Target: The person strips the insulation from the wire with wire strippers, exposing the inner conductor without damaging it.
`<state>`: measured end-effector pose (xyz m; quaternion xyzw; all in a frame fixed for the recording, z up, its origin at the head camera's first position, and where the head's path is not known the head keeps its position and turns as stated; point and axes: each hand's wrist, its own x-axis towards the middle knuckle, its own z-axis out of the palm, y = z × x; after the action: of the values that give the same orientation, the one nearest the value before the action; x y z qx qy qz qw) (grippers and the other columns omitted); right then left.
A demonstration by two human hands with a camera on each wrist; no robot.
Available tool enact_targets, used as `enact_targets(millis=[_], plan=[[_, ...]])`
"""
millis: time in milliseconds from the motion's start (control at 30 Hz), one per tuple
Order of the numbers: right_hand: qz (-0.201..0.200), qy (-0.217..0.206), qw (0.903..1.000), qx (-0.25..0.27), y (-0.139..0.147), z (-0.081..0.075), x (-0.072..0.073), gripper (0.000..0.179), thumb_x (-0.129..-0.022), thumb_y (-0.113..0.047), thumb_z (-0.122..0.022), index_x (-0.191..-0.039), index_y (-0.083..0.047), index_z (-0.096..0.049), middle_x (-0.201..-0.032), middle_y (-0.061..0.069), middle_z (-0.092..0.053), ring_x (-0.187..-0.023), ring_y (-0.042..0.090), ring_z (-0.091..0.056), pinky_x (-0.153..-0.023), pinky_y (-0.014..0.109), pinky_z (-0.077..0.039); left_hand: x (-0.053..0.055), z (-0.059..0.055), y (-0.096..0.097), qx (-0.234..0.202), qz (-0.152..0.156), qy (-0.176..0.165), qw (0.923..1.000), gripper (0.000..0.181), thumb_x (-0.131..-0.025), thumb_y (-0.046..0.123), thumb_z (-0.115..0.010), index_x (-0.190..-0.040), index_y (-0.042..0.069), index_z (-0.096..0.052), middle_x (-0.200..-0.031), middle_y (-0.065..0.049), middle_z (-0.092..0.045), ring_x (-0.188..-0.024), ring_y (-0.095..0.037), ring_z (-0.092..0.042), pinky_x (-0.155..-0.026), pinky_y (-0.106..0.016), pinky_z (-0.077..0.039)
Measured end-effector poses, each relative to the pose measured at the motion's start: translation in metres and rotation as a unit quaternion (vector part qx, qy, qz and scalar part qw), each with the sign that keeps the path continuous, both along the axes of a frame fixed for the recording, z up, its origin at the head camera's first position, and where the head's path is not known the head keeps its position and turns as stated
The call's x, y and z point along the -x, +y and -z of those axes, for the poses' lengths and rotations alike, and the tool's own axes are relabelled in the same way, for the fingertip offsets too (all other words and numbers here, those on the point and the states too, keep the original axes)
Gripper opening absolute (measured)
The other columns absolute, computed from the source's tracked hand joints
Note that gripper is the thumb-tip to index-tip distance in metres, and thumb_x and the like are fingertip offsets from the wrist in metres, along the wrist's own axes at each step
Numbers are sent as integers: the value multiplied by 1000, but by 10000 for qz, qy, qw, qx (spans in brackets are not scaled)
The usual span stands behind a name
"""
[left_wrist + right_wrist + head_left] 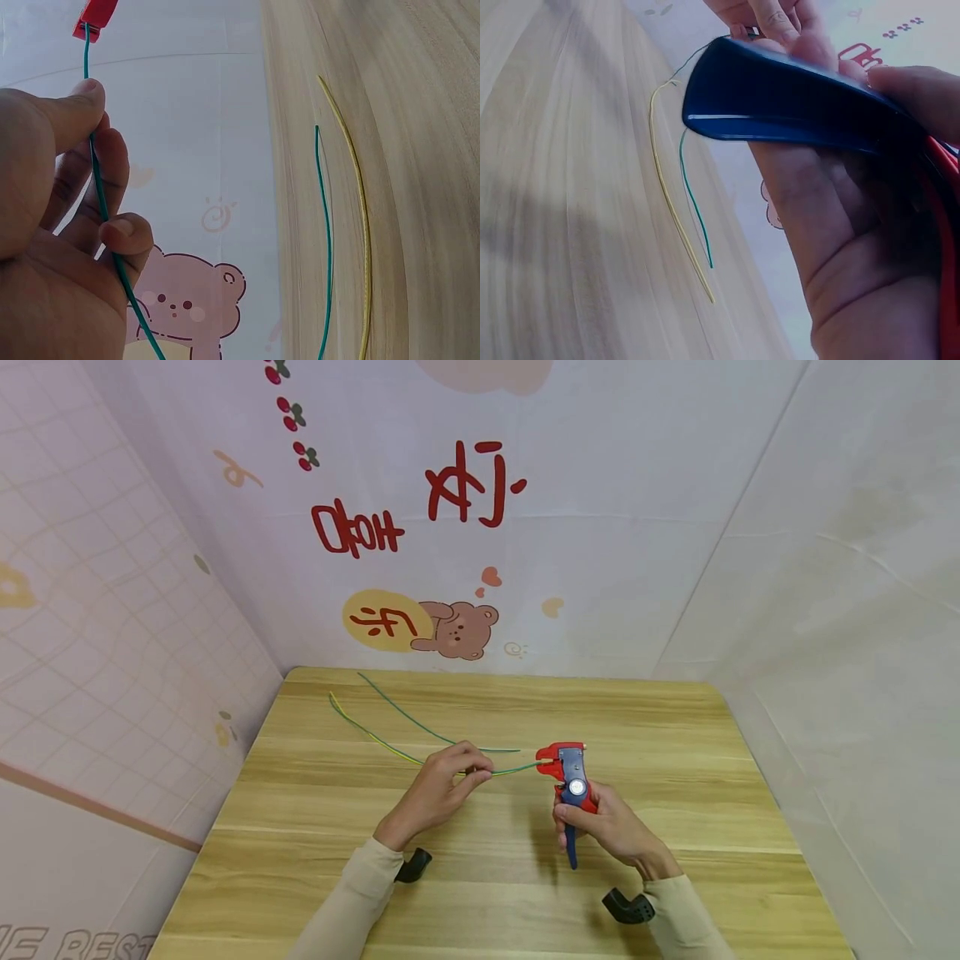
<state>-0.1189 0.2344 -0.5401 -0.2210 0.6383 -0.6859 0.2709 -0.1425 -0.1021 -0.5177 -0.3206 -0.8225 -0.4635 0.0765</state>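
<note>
My left hand pinches a thin green wire between thumb and fingers. In the left wrist view the wire runs down across the palm, and its upper end meets the red jaws of a wire stripper. My right hand grips this red and blue wire stripper by its handles, head pointing left above the table. A dark blue handle hides part of the right fingers in the right wrist view. On the table lie a yellow wire and a second green wire.
A wood-grain table carries everything. Behind it stands a white printed wall covering, with similar coverings on both sides. A black curved piece sits by the right wrist, another by the left.
</note>
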Motion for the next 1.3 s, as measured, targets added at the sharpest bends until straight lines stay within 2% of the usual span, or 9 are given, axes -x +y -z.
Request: enact_targets(millis=[200,400,600,833,933,1000,1067,1300], plan=[[-237,63,9997,-18,0,-2,1,12,-119,-5,-54,-123,5,-60,-97,6,-75,-83,14,-79,-79,38,-69,0,0,0,-52,14,58,10000,8,-107,11,-77,-110,15,-84,-108,2,-78,-93,-9,-71,-78,-24,-58],[-349,182,9992,-35,-1,-1,1,14,-118,-4,-54,-121,9,-57,-95,3,-73,-82,12,-75,-76,39,-69,0,0,-1,-52,11,48,10000,8,-106,11,-78,-108,15,-84,-106,3,-77,-93,-9,-72,-80,-24,-59],[-377,155,9992,-1,-4,1,1,15,-118,-3,-55,-119,12,-56,-94,1,-74,-80,11,-75,-74,38,-69,0,0,-1,-37,23,148,9999,7,-106,9,-78,-107,13,-84,-104,-1,-77,-93,-10,-72,-82,-25,-60],[-327,74,9994,-106,-7,1,0,15,-118,-5,-56,-117,10,-58,-92,-2,-74,-79,11,-75,-75,37,-68,-1,-3,-1,10,19,26,10000,9,-105,7,-78,-107,13,-84,-106,0,-77,-94,-10,-72,-81,-24,-59],[-289,93,9995,-122,-8,2,0,17,-118,-6,-57,-117,12,-58,-91,1,-74,-78,11,-75,-75,38,-69,-1,-3,-1,46,29,12,10000,9,-106,9,-77,-107,13,-84,-107,1,-77,-93,-9,-71,-79,-24,-58],[-282,153,9994,-100,-8,2,0,19,-118,-5,-56,-116,14,-58,-88,9,-72,-77,11,-74,-75,40,-69,-1,-2,-1,62,37,26,10000,9,-107,11,-76,-108,14,-85,-107,1,-77,-93,-9,-70,-78,-23,-57],[-280,194,9994,-110,-8,3,1,19,-118,-5,-56,-116,14,-57,-87,11,-71,-77,11,-74,-74,40,-69,-1,-2,-2,72,47,31,10000,9,-107,11,-76,-108,13,-85,-107,1,-77,-93,-9,-70,-79,-24,-58],[-207,43,9994,-276,-10,5,0,22,-118,-8,-58,-115,14,-57,-86,-1,-73,-74,11,-73,-73,39,-69,-1,-2,-2,66,106,124,9998,9,-107,10,-77,-107,13,-85,-106,0,-77,-92,-9,-70,-80,-24,-59]])
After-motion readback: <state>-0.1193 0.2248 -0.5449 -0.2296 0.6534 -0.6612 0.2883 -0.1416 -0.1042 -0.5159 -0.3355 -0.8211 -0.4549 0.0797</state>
